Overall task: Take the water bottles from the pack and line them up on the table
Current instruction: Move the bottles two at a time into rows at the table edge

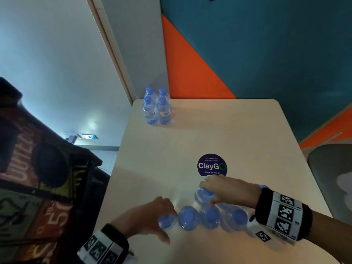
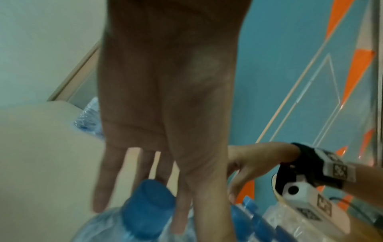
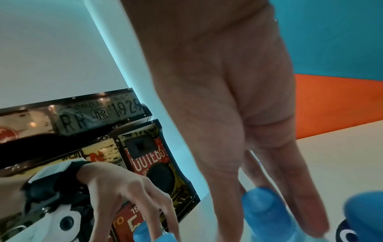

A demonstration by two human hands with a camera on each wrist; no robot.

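Observation:
Several clear water bottles with blue caps stand clustered in the pack (image 1: 235, 216) at the near edge of the table (image 1: 238, 130). My right hand (image 1: 213, 190) grips the top of a bottle (image 1: 203, 197) at the cluster's far side; its cap (image 3: 261, 201) sits between thumb and fingers. My left hand (image 1: 160, 210) hovers with straight, spread fingers (image 2: 107, 180) over the leftmost bottle (image 1: 166, 222), whose cap (image 2: 149, 201) lies just under them. Four more bottles (image 1: 157, 107) stand in a tight square at the table's far left corner.
A round purple ClayGo sticker (image 1: 212, 165) marks the table just beyond my right hand. A dark cabinet covered in old licence plates (image 1: 38, 168) stands close on the left. A grey chair (image 1: 331, 178) is at the right edge. Teal and orange wall behind.

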